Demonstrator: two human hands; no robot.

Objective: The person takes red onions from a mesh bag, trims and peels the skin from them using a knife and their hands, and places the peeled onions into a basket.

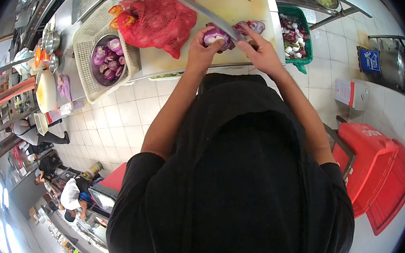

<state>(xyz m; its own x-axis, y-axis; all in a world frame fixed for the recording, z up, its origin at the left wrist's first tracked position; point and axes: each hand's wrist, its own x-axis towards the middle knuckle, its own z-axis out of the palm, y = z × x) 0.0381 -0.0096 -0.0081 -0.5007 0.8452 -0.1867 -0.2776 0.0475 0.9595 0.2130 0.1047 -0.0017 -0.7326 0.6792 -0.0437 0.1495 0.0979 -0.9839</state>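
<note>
My left hand [200,54] is closed around a red onion [216,38] on the white cutting board [167,67], its cut pale and purple flesh showing. In my right hand [261,52] is a large knife [206,13], its blade slanting up and to the left across the onion's right side. More red onion pieces [256,26] lie just beyond my right fingers. A red mesh bag [158,21], bulging with contents, rests on the board to the left of my hands.
Left of the board, a cream plastic basket [86,81] holds a metal bowl [96,68] of peeled onions. A green bin [308,48] with onion scraps stands at the right. Red plastic containers [369,159] are behind me at right. Other people [72,193] work at far left.
</note>
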